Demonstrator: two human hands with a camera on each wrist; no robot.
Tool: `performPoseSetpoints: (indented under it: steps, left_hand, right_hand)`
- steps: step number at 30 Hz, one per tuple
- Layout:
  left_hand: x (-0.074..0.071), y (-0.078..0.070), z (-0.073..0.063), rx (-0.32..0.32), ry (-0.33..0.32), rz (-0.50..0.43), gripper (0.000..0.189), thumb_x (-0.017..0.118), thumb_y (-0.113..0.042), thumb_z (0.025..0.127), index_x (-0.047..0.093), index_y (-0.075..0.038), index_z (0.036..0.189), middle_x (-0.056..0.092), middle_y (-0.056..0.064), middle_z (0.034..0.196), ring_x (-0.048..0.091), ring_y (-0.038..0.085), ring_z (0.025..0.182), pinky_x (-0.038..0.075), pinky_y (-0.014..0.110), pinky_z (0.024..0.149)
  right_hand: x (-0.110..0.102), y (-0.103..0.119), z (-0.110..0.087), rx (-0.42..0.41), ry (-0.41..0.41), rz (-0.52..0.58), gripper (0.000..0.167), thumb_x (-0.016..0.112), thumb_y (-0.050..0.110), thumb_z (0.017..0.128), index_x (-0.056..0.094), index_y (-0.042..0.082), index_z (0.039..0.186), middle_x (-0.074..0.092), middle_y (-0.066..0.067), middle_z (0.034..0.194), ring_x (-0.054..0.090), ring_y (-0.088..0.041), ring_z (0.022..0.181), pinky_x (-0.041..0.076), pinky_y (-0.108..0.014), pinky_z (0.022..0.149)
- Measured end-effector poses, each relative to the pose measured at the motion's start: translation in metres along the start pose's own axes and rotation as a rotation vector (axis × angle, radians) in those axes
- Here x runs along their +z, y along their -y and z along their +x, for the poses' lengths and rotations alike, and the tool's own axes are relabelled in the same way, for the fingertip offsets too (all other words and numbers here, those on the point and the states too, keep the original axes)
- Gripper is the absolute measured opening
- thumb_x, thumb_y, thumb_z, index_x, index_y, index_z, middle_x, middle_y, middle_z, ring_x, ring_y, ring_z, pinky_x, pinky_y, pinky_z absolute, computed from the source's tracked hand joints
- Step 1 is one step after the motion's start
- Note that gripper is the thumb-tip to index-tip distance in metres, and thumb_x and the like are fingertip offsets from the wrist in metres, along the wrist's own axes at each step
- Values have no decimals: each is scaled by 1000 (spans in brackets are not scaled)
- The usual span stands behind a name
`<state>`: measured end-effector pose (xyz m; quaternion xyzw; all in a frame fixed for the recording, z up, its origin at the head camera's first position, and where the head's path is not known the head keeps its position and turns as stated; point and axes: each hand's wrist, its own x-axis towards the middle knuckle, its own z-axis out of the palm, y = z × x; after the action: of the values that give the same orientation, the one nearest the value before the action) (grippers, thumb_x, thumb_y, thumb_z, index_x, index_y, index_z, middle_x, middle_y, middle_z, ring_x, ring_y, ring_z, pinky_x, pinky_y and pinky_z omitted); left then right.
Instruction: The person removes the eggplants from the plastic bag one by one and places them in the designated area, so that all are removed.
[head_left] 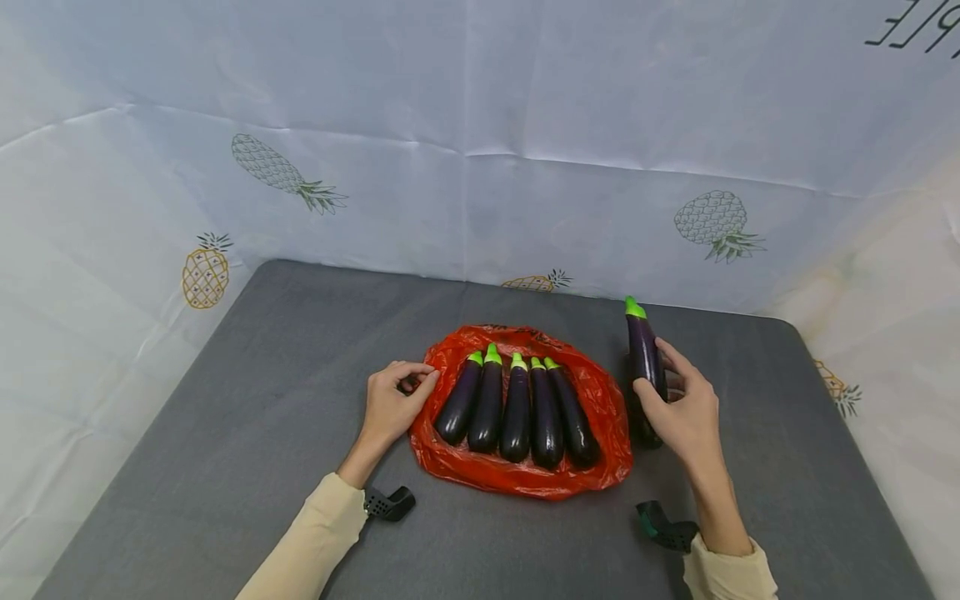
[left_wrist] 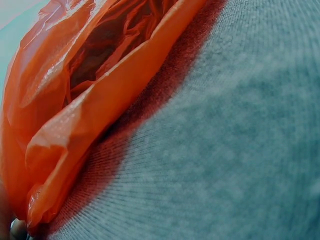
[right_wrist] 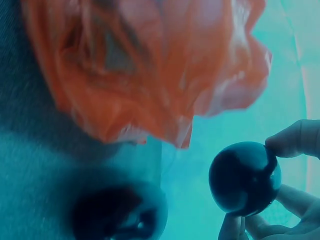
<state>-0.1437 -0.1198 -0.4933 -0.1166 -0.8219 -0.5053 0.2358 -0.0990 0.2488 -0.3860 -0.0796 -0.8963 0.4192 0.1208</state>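
Note:
Several dark purple eggplants (head_left: 517,417) with green caps lie side by side on a spread red plastic bag (head_left: 525,487). At the bag's left rim, my left hand (head_left: 393,400) pinches the edge; its fingertips barely show in the left wrist view's lower left corner. My right hand (head_left: 684,408) grips another eggplant (head_left: 643,354) to the right of the bag, thumb on one side and fingers on the other, cap pointing away. Below it a further eggplant (head_left: 647,432) lies on the table, partly hidden; in the right wrist view this lower eggplant (right_wrist: 120,210) sits apart from the held one.
The grey table (head_left: 247,433) runs back to a white cloth (head_left: 450,217) printed with pineapples. Black wrist devices (head_left: 390,503) stick out from both wrists over the tabletop.

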Motion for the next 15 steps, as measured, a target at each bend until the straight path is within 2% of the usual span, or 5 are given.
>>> performPoseSetpoints:
  steps: [7, 15]
  left_hand:
    - [0, 1, 0, 8, -3, 3, 5, 82, -8, 84, 80, -8, 88, 73, 5, 75, 58, 8, 64, 48, 20, 62]
    - [0, 1, 0, 5, 1, 3, 6, 82, -6, 84, 80, -9, 88, 73, 5, 75, 58, 8, 64, 48, 19, 62]
  right_hand:
    - [-4, -8, 0, 52, -10, -32, 63, 64, 14, 91, 50, 18, 152, 61, -24, 139, 64, -36, 99, 41, -9, 70]
    - [-14, -16, 1, 99, -1, -29, 64, 64, 16, 92, 47, 18, 154, 57, -28, 143, 62, -39, 103, 44, -13, 62]
